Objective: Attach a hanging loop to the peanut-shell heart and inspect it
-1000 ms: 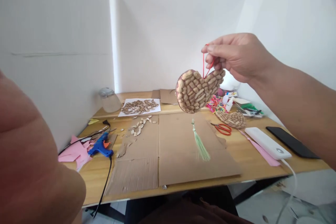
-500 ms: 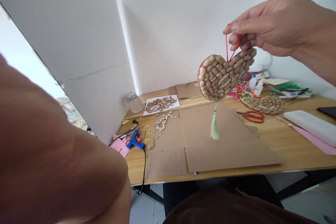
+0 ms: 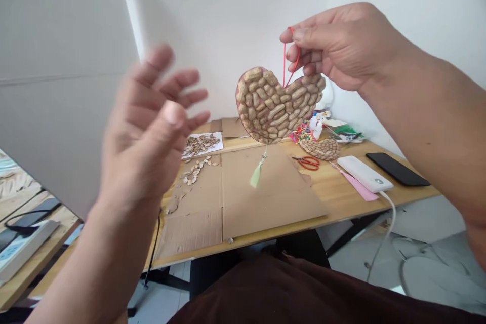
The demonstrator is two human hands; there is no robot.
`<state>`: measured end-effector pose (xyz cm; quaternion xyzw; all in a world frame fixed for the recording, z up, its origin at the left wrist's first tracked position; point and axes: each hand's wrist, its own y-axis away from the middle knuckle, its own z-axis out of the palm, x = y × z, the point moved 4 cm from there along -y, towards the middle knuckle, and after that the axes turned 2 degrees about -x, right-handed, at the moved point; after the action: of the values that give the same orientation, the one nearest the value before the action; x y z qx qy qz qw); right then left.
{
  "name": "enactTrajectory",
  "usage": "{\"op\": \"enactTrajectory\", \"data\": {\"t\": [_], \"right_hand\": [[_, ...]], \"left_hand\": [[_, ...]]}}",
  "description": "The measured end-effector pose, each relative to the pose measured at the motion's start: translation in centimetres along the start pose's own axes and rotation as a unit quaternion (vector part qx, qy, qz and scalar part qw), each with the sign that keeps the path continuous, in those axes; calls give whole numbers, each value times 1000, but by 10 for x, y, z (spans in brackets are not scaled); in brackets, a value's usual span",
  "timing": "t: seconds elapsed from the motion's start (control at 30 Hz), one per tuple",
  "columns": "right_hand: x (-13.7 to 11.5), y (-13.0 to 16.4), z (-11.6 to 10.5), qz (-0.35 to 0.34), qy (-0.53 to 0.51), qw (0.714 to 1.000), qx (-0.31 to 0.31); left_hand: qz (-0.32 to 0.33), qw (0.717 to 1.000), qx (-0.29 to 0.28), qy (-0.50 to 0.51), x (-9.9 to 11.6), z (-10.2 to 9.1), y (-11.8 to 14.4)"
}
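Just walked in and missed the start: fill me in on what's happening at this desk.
A person holds up a heart ornament covered in peanut shells, pinching its red loop with the right hand; a green tassel dangles below it. The left hand is raised, open and empty, blurred. On the wooden table lie cardboard sheets, loose shells, red scissors and a second shell piece.

On the counter we see flat cardboard, red scissors, a white power bank, a black phone and loose peanut shells on the left.
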<state>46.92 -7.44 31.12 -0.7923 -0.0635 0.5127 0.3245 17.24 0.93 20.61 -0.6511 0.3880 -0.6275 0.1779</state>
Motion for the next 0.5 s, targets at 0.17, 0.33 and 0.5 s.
{"op": "enactTrajectory", "data": {"t": [0.17, 0.33, 0.5], "right_hand": [[-3, 5, 3, 10, -6, 1000, -13], [8, 1, 8, 62, -18, 997, -33], [24, -6, 12, 87, -15, 994, -61]], "left_hand": [[-135, 965, -183, 133, -44, 92, -15], [-209, 917, -208, 269, -87, 110, 11], [-281, 885, -187, 320, -115, 114, 18]]}}
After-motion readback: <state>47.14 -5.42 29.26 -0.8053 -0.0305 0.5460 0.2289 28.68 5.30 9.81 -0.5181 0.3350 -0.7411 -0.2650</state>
